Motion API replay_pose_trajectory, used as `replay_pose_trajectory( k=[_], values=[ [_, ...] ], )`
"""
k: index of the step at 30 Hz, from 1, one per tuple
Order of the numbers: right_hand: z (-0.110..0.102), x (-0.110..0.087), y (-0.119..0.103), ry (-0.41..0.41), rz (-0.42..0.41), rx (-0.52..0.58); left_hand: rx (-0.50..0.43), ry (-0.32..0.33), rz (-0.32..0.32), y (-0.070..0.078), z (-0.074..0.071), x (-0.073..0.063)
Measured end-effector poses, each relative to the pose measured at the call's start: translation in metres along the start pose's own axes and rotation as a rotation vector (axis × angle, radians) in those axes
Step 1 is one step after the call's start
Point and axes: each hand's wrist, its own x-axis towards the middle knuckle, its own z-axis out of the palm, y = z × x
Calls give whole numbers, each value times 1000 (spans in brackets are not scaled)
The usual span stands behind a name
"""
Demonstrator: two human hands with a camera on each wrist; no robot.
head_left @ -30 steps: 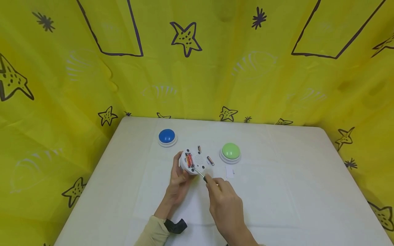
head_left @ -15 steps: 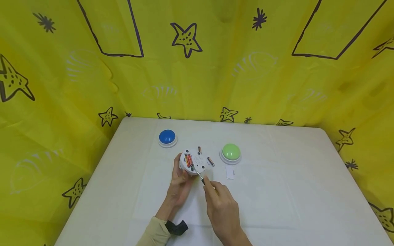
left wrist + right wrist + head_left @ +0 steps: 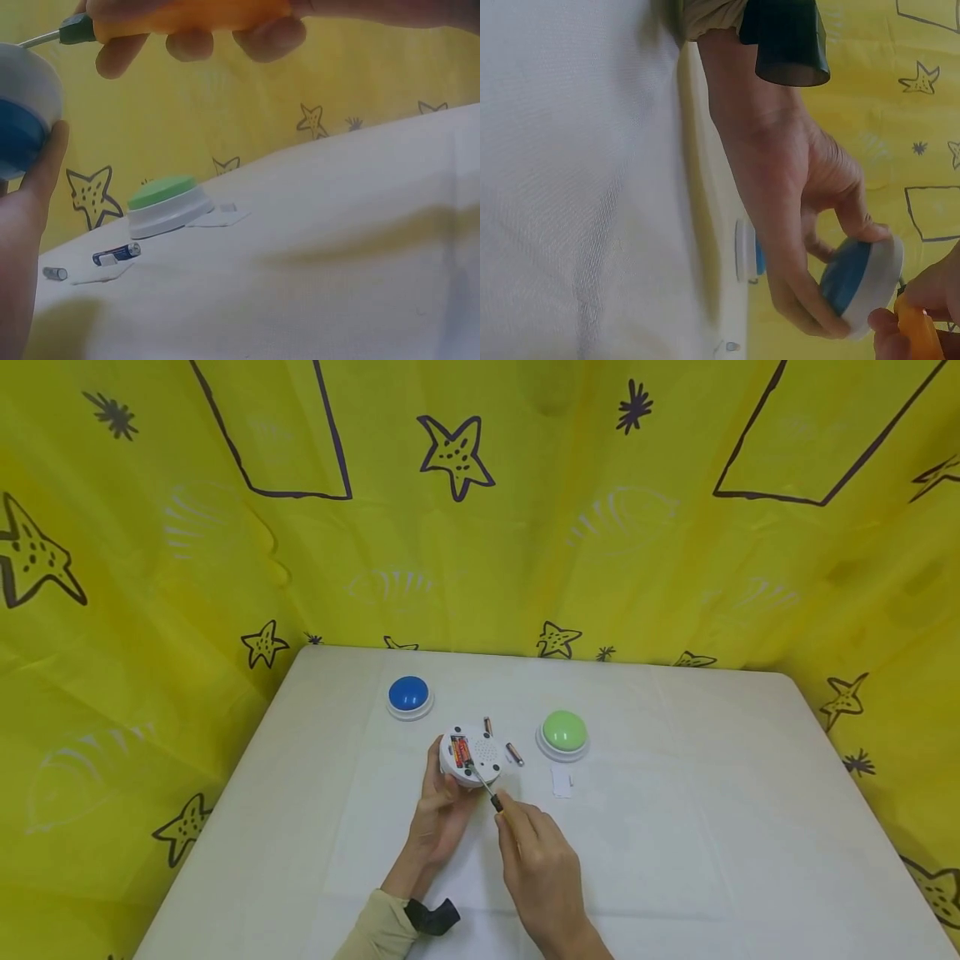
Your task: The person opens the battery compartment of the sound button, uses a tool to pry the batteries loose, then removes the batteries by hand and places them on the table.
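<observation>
Three buzzers [image 3: 470, 757], two loose batteries [image 3: 513, 753], one screwdriver [image 3: 483, 785], two hands [image 3: 442, 814].

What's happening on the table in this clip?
A person's left hand holds a round white buzzer button turned underside up, its battery bay open with batteries showing. The right hand grips an orange-handled screwdriver, its tip at the bay. Two loose batteries and a small white cover lie near the green button; a blue button sits farther left.
</observation>
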Motion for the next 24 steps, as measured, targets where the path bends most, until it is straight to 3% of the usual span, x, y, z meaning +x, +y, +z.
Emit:
replay_pose_trajectory(
  k=[6, 12, 17, 24],
  values=[
    [1, -1, 4, -56, 75, 3, -13, 21, -31, 1, 1, -1],
    [3, -3, 10, -121, 134, 75, -15, 26, -46, 0, 0, -1],
    [4, -4, 18, -147, 107, 130, -29, 24, -47, -1, -1, -1],
    [0, -7, 30, -141, 45, 107, -53, -34, -17, -2, -4, -1]
  ],
)
